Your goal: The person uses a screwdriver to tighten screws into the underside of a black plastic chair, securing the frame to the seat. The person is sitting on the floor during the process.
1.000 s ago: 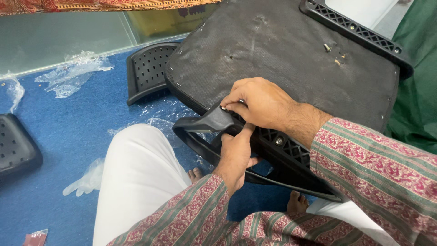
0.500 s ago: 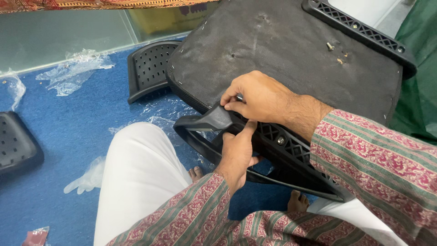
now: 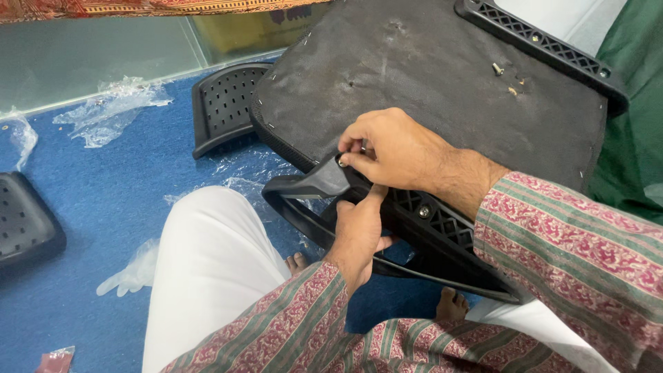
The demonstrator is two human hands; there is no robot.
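Seen from above, a person sits on a blue carpet [image 3: 103, 193] with an upturned chair seat [image 3: 442, 83] tilted across their lap, its dark fabric underside facing up. The right hand [image 3: 400, 152] comes in from the right, thumb and forefinger pressed together on a small metal screw [image 3: 340, 163] at the near end of a black plastic armrest [image 3: 324, 183]. The other fingers curl loosely above the pinch. Just below that pinch, the left hand [image 3: 359, 231] rises from the lap and wraps around the armrest's loop, thumb up against the plastic right under the right hand's fingertips. Both sleeves are patterned in red and green stripes.

The armrest runs from the grip down to the right along the near edge of the seat, where its lattice bracket [image 3: 435, 221] shows another screw head. Up and right of the grip, well apart, two loose screws [image 3: 498, 69] lie on the fabric, and beyond them a second black armrest [image 3: 539, 45] lies along the seat's far edge.

Up and left of the grip, a perforated black plastic panel [image 3: 224, 103] lies on the carpet, partly tucked behind the seat. Far left sits another perforated black piece [image 3: 24, 221]. Crumpled clear plastic wrap [image 3: 110, 107] lies scattered on the carpet; nothing can be seen inside it. White trouser legs [image 3: 207, 276] fill the space below the hands.
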